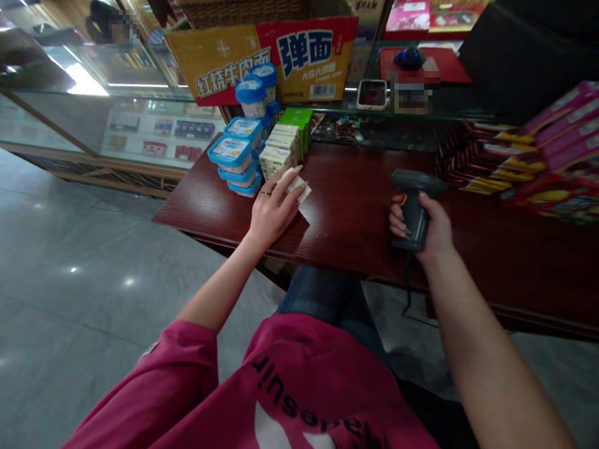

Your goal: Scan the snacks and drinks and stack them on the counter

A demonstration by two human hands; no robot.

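My left hand (275, 211) has its fingers curled over a small white box (303, 191) low on the dark red wooden counter (346, 215). The palm and fingers hide most of that box. Just beyond it stands a row of white cartons (283, 144), with green cartons (299, 120) behind them. Left of the row, several blue-lidded tubs (230, 151) are stacked. My right hand (437, 227) grips a dark grey barcode scanner (414, 212) by its handle, held above the counter's front part. Its cable (409, 287) hangs down past the edge.
A yellow and red noodle carton (309, 59) stands at the back, near a phone (372, 94) on a glass shelf. Dark red packets (472, 156) and purple boxes (568, 125) are piled at right. A glass display case (154, 128) and a person (110, 25) are at far left.
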